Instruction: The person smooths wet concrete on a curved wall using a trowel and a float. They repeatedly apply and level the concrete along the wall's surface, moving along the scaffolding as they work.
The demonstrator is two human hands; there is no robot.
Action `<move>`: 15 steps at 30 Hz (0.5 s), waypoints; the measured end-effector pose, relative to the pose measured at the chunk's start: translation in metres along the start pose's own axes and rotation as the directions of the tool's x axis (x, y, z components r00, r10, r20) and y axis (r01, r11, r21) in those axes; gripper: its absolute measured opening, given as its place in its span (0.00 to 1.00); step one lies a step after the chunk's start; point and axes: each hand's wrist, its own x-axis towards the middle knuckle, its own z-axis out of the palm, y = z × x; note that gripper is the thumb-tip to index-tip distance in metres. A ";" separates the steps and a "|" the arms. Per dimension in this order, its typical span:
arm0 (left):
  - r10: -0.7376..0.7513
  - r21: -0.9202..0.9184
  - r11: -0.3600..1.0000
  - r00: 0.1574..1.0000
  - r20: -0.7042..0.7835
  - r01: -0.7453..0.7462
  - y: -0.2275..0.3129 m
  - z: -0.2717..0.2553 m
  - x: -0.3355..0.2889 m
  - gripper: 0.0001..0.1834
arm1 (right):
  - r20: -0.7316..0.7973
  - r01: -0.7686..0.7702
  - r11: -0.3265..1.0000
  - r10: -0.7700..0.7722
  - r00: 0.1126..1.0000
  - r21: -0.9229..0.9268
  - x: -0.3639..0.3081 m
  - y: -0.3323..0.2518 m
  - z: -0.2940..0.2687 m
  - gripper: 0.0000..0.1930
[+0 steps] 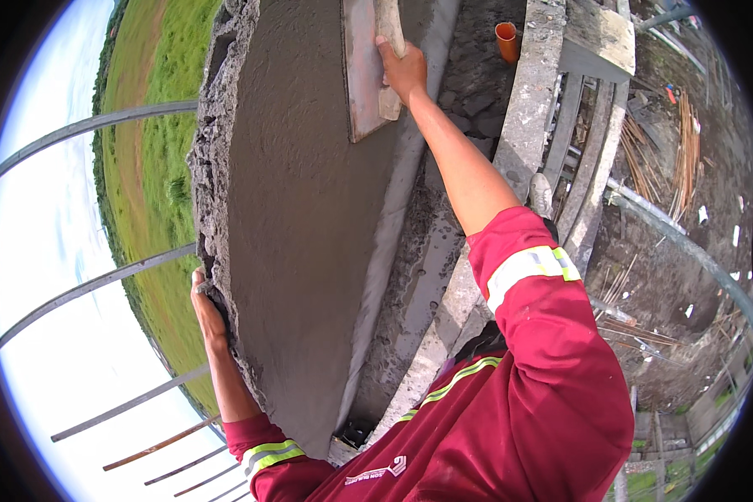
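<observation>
My right hand (405, 71) is closed around the pale wooden handle of a plastering float (363, 75). The float's long flat board lies against smooth, wet grey plaster (309, 217) on the wall face, near the upper part of the view. Lower on the left, my left hand (211, 316) rests against the rough broken edge (212, 167) of the wall. Its visible fingers are stretched along that edge, and part of the hand is hidden by it. Between the fingers and the wall sits a small grey lump (205, 287).
A pale ledge (385, 251) borders the plaster. Beside it are rubble, an orange pipe (506, 42) and a concrete beam (523, 125). Wooden planks (590, 146) and metal scaffold tubes (686, 251) stand right, above ground with scattered rods. Bars (100, 125) cross the grassy drop at left.
</observation>
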 end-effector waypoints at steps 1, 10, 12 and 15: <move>0.017 -0.013 1.000 1.000 0.018 -0.017 0.000 0.000 0.000 0.41 | -0.007 -0.069 0.993 0.070 0.997 0.092 0.003 0.015 -0.004 0.21; 0.031 -0.031 0.999 0.999 0.033 -0.030 0.002 0.001 0.001 0.39 | 0.084 -0.461 0.857 0.455 0.887 0.232 -0.194 0.091 0.004 0.21; 0.044 -0.053 0.998 0.996 0.076 -0.040 0.002 0.001 0.000 0.38 | 0.156 -0.457 0.874 0.434 0.887 0.167 -0.243 0.071 0.009 0.22; 0.088 0.061 0.994 0.996 0.009 -0.089 0.002 0.003 0.000 0.38 | 0.091 -0.181 0.967 0.167 0.982 0.181 -0.277 0.020 0.023 0.21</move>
